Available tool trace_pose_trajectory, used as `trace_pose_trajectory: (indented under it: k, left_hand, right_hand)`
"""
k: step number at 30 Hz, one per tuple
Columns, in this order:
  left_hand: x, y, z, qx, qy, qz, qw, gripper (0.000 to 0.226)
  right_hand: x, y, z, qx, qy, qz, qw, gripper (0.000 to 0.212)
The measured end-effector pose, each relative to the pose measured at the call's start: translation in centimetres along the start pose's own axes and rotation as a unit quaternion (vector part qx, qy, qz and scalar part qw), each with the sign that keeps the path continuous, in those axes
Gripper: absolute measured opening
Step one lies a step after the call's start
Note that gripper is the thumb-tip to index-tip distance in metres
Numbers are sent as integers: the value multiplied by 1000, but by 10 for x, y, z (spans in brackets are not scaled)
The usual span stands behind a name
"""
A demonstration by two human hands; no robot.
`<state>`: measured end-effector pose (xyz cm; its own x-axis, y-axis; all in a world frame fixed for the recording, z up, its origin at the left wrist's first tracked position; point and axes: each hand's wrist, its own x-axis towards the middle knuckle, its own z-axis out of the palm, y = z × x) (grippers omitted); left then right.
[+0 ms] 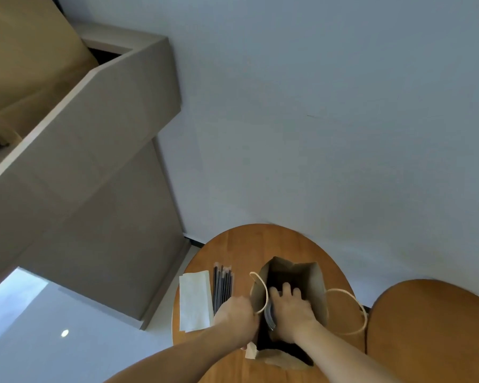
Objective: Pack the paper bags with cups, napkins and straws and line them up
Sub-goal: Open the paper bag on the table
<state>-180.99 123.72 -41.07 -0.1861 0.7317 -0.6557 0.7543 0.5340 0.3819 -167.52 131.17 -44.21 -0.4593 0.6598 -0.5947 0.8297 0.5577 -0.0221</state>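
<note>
A brown paper bag [313,286] with rope handles stands open on the round wooden table [260,244]. My left hand [237,317] grips the bag's left rim near its handle. My right hand [289,309] reaches into the bag's mouth, its fingers curled over a clear cup [270,316] with a dark lid, partly hidden by the hand. A white stack of napkins [194,299] lies at the table's left edge. Beside it lie several black straws [222,286] in clear wrappers.
A second round wooden table [432,333] stands to the right, close to the first. A grey wall rises right behind the tables. A beige stepped structure [94,189] fills the left. White floor [67,341] shows at lower left.
</note>
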Motion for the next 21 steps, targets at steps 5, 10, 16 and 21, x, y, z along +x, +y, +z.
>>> trace_pose_trajectory:
  k: [5,10,16,21]
  left_hand:
    - [5,-8,6,-36,44,-23,998,23]
    - [6,-12,11,-44,49,-22,998,23]
    - [9,-12,12,-49,58,3,997,28]
    - [7,-8,7,-48,47,21,997,23]
  right_hand:
    - [24,-6,22,51,-21,38,998,88]
    - [38,-5,42,67,-29,38,997,83]
    - [41,-10,49,68,-9,41,997,71]
    - [30,-4,42,100,-27,41,994,78]
